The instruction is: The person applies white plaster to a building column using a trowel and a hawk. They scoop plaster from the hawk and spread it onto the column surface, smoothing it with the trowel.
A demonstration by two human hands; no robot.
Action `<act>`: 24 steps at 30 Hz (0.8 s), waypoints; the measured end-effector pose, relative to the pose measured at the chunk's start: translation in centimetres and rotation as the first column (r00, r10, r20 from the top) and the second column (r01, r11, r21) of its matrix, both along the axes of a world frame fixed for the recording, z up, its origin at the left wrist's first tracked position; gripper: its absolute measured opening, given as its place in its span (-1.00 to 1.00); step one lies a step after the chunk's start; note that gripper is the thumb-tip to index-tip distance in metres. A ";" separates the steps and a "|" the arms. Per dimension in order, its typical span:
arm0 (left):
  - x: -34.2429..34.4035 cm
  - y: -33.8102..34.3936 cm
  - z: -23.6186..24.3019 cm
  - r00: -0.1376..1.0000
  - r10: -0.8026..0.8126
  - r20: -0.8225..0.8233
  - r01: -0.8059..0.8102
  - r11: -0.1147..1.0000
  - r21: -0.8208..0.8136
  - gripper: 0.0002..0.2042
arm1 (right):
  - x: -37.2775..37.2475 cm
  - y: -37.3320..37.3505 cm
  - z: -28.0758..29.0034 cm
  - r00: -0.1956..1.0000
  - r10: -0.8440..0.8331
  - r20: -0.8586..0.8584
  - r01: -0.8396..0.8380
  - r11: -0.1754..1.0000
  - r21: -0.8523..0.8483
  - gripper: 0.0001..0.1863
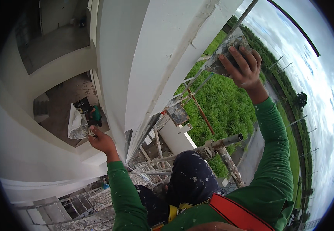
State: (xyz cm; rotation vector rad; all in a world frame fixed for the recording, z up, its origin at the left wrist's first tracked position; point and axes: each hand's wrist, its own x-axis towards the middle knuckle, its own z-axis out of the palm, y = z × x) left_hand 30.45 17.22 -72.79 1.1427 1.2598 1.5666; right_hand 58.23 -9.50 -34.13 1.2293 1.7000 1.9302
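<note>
My right hand (245, 69) is raised at the upper right, its fingers laid over a grey, stained flat plate (222, 57) beside the white column (167, 50). The plate looks like a plasterer's blade, but its handle does not show. Lower on the left, my left hand (102, 143) pinches the lower corner of a white, grey-smeared sheet-like piece (76, 123). Whether that is a bag or a stiff board, I cannot tell. Between my hands, the column's face carries a rough strip of plaster along its length.
Scaffold pipes with a clamp (209, 148) cross close to my knee (194, 173). A red harness strap (242, 211) lies over my body. Far below on the left is a person in green (95, 114). Grass (224, 104) and a road lie below on the right.
</note>
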 end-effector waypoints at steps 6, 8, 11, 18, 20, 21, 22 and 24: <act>-0.1 -0.2 0.0 0.997 -0.018 0.079 0.022 0.999 -0.041 -0.50 | -1.6 3.4 -3.6 0.985 0.174 -0.016 -0.175 0.984 -0.041 -0.66; 0.0 -0.2 -0.1 0.997 -0.016 0.071 0.016 1.000 -0.002 -0.49 | -1.5 4.6 -3.5 0.982 0.189 0.013 -0.188 0.981 -0.041 -0.63; -0.6 0.0 -0.2 0.998 -0.041 0.037 0.044 0.997 -0.059 -0.49 | -1.1 5.6 -3.6 0.981 0.192 0.016 -0.192 0.981 -0.043 -0.60; -0.1 0.2 0.0 0.996 0.043 0.072 -0.045 0.999 0.024 -0.48 | -0.2 6.4 -3.8 0.978 0.208 0.025 -0.208 0.978 -0.024 -0.60; 0.0 -0.3 0.5 0.998 0.005 0.056 -0.002 0.999 -0.050 -0.47 | -0.2 6.4 -3.8 0.980 0.199 0.027 -0.199 0.980 -0.021 -0.60; -0.1 -0.4 0.8 0.999 -0.013 0.048 0.017 0.996 -0.088 -0.46 | -0.2 6.5 -3.8 0.980 0.196 0.028 -0.195 0.981 -0.019 -0.60; 0.0 -0.4 0.7 0.999 -0.006 0.045 0.010 0.997 -0.071 -0.46 | -0.2 6.6 -3.8 0.979 0.202 0.027 -0.202 0.979 -0.013 -0.59; 0.3 -0.4 0.6 0.999 0.008 0.040 -0.007 0.999 -0.038 -0.45 | 0.1 6.8 -4.0 0.976 0.215 0.024 -0.216 0.977 0.000 -0.59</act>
